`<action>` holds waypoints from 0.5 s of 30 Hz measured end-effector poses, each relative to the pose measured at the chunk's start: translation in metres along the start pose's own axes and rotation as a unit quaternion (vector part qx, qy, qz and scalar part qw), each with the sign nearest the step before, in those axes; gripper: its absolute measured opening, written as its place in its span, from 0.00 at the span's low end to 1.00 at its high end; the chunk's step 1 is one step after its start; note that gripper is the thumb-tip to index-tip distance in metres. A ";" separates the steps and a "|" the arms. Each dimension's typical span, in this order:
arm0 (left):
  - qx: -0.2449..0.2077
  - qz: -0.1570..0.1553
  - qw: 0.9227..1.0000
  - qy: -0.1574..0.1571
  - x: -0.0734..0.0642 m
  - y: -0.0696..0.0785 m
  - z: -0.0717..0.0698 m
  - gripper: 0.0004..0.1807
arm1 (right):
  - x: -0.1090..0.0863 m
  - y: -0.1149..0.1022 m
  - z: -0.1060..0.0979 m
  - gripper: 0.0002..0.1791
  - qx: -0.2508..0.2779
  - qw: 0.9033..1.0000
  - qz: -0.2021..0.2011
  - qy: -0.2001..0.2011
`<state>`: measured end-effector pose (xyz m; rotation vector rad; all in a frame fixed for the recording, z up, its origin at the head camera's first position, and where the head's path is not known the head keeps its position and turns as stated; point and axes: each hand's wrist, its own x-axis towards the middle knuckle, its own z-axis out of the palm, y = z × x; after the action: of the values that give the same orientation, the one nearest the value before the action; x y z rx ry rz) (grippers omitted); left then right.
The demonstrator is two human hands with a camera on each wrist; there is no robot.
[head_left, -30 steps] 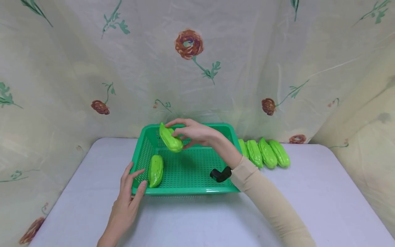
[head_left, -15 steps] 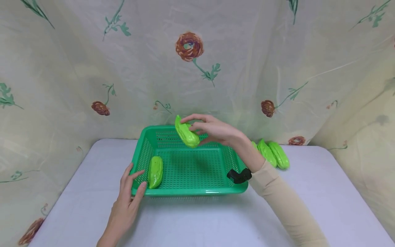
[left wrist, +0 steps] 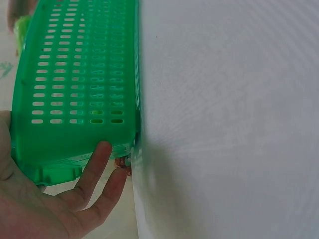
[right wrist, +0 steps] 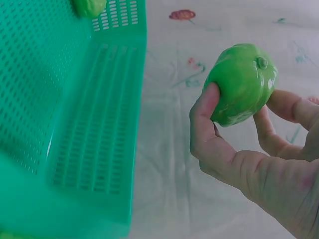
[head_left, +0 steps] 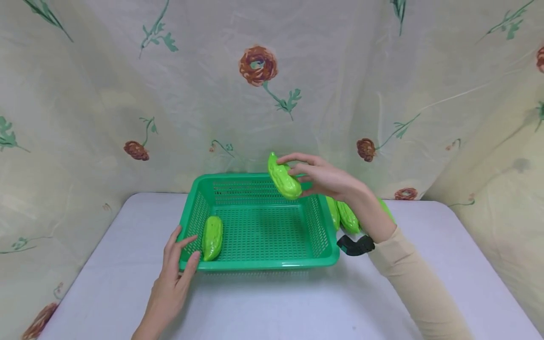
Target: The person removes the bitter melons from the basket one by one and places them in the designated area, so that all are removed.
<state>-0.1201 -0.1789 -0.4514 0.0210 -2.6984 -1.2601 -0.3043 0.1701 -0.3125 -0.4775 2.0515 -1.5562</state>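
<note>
In the head view, my right hand (head_left: 325, 178) grips a bright green, ridged bitter melon (head_left: 283, 177) above the green plastic basket's far right part. The right wrist view shows thumb and fingers around this melon (right wrist: 242, 82), its blunt stem end facing the camera. My left hand (head_left: 172, 276) holds the near left corner of the basket (head_left: 263, 264), with a finger over the rim. In the left wrist view, two fingers of the left hand (left wrist: 65, 204) lie below the rim. Another bitter melon (head_left: 212, 238) lies inside the basket along its left wall.
Several more bitter melons (head_left: 347, 217) lie in a row on the white table (head_left: 272, 307) right of the basket, partly hidden by my right forearm. A flower-patterned curtain (head_left: 191, 94) hangs close behind the basket. A black strap mount (head_left: 356, 245) sits at the right wrist.
My right hand has carried the bitter melon rightward and slightly up, from over the basket's left part to its far right. The left hand and the melon in the basket stay in place.
</note>
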 end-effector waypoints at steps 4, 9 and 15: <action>-0.004 0.003 1.000 0.000 0.000 -0.001 0.000 0.25 | -0.008 0.006 -0.012 0.27 0.003 1.000 0.000 0.015; -0.007 0.012 1.000 -0.001 0.000 0.000 -0.001 0.25 | -0.017 0.013 -0.024 0.27 0.017 0.999 0.004 0.034; -0.005 0.010 1.000 0.001 0.000 -0.001 -0.001 0.25 | -0.024 0.025 -0.034 0.27 0.018 0.999 0.007 0.049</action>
<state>-0.1200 -0.1801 -0.4513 -0.0063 -2.6847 -1.2669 -0.3045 0.2171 -0.3248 -0.3805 2.0904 -1.6354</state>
